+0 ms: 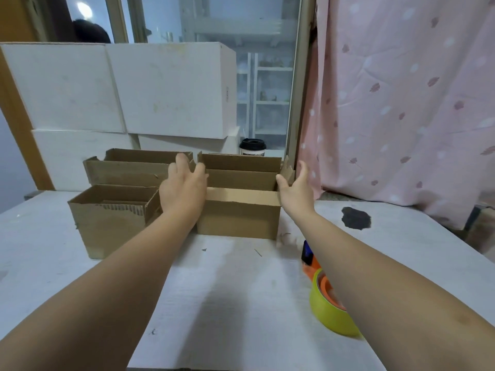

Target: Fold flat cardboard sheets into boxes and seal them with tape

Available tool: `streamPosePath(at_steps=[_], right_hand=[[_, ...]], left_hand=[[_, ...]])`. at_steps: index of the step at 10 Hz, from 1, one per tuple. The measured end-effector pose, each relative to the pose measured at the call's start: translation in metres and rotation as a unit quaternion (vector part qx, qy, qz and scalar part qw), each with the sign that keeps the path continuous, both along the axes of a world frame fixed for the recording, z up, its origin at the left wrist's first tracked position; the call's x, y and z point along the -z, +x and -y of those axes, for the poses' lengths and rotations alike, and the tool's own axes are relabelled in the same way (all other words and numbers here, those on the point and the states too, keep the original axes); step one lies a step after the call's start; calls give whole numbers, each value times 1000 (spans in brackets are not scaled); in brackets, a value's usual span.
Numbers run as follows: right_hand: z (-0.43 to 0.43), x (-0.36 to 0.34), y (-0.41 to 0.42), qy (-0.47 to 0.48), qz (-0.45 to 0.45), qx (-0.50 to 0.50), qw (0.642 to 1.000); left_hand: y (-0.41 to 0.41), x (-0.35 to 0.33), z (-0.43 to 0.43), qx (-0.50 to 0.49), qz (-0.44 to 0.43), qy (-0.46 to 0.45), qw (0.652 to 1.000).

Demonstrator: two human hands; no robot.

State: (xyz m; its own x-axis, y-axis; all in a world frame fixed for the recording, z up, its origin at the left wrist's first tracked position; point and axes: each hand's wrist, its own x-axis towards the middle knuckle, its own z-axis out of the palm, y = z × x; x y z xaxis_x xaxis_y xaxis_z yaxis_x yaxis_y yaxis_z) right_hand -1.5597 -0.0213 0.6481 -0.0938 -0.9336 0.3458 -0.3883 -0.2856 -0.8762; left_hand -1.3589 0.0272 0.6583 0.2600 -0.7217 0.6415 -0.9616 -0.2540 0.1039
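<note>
White table [214, 290] recorded as work surface. Tape roll [332, 314] lies beside the right forearm, untouched. Ahead, an erected box [238, 218] is flanked by the left hand [184, 186] and right hand [297, 187], both spread, gripping nothing. A second box [107, 223] stands left of the left hand. A third box [128, 170] and a fourth box [241, 163] stand beyond the fingertips. All tops are open, so top sealing is judged outstanding. Undersides are hidden.
</note>
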Motion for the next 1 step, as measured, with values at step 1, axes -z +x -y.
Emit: streamPosePath(at_steps=[1], right_hand=[[-8,-1,2,-76,117,70,988]], left_hand=[[-2,-1,-3,89,-37,-130,987]])
